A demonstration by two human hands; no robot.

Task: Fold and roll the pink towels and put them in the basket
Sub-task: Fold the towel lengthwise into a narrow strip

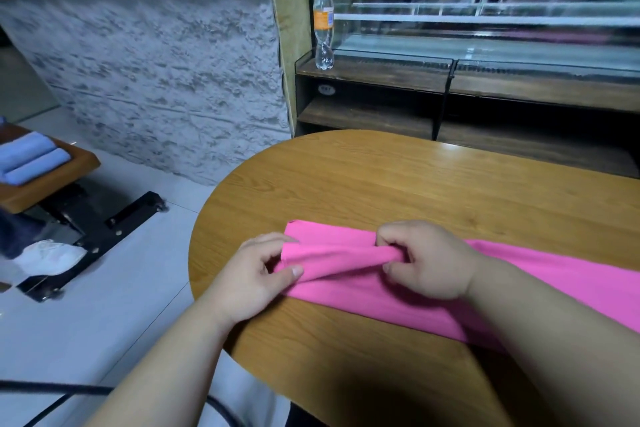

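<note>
A pink towel [540, 281], folded into a long strip, lies across the wooden table [381, 184] and runs off the right edge of the view. Its left end is curled up into the start of a roll. My left hand [256, 270] pinches that rolled end at its left side, thumb on top. My right hand [429, 260] grips the same roll further right, fingers curled over the fabric. No basket shows in this view.
A plastic bottle [323, 24] with an orange label stands on a dark wooden shelf unit [374, 114] behind the table. To the far left, a low wooden tray [52, 184] holds two rolled blue towels [34, 159]. A black cable [69, 392] crosses the floor at bottom left.
</note>
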